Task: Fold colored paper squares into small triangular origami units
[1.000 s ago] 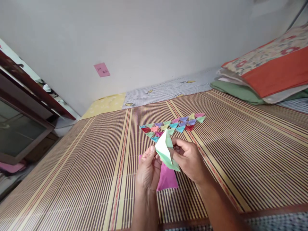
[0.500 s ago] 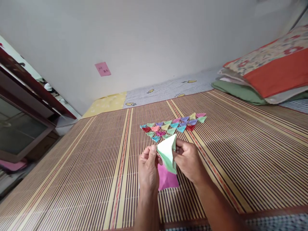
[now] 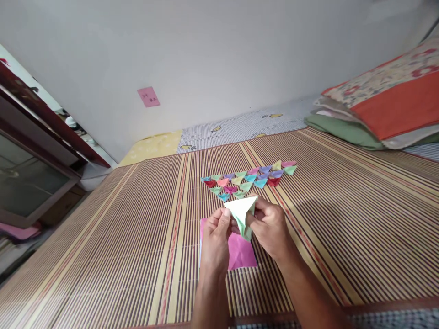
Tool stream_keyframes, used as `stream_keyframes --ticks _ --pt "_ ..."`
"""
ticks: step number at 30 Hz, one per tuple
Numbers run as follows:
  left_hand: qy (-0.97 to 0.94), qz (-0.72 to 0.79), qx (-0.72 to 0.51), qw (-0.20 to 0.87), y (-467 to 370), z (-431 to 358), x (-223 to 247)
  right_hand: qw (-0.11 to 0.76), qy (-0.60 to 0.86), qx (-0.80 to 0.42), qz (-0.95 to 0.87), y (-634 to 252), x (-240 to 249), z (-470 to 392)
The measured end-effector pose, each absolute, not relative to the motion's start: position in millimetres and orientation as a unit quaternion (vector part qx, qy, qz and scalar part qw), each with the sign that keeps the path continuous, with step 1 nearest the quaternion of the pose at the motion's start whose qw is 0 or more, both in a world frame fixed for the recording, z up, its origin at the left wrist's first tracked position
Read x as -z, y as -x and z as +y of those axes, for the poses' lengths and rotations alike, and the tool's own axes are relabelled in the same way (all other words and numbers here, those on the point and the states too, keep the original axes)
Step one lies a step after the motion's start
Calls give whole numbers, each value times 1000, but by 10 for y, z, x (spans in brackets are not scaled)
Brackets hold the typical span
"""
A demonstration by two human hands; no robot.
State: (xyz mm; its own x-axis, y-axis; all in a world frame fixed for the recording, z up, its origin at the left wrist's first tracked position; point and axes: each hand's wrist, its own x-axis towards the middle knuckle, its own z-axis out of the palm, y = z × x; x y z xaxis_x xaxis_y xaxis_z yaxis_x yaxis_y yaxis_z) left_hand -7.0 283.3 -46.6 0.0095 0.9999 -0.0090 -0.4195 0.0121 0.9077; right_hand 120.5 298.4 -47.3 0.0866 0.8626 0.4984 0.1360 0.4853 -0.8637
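Note:
A pale green sheet of folding paper (image 3: 241, 211), creased and partly collapsed into a pointed shape, is held up between both hands. My left hand (image 3: 216, 233) pinches its left corner, thumb on top. My right hand (image 3: 270, 224) grips the right side, with fingers partly tucked behind and inside the fold. Below them on the mat lies a pink paper square (image 3: 242, 253), partly covered by my left hand and wrist. Just beyond my hands, small folded paper triangles (image 3: 246, 186) in many colours sit in slanting rows.
A striped bamboo mat (image 3: 137, 237) covers the surface. Folded bedding (image 3: 398, 105) is stacked at the back right. A pink note (image 3: 148, 97) is stuck to the wall behind. A glass-fronted cabinet (image 3: 27, 178) stands at the far left.
The green paper's upper point has folded down, so its top edge now runs nearly level and the shape is shorter. Both hands keep their hold on it.

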Motion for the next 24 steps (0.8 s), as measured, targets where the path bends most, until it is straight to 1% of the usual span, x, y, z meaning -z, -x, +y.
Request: stream_keyframes --ticks 2,5,10,14,16,18,20,24 --pt "-367 379 -596 605 65 2834 450 614 402 -288 -615 -1204 474 2979" --pt "-354 385 -597 607 62 2828 408 611 404 -202 -650 -1190 477 2972" --pt "-285 368 -596 655 86 2843 389 578 400 -79 -707 -1182 525 2992" --pt "-286 354 -584 672 104 2882 424 548 395 -37 -736 -1183 543 3006" --pt "-281 361 -588 667 107 2901 437 542 388 -56 -743 -1188 535 3007" --pt "-271 371 -600 654 115 2915 447 541 376 -108 -745 -1201 520 3004" --pt "-257 383 -624 631 131 2920 458 549 381 -187 -720 -1225 505 3001" --pt "-258 413 -656 577 173 2910 489 559 425 -363 -613 -1265 490 2998"
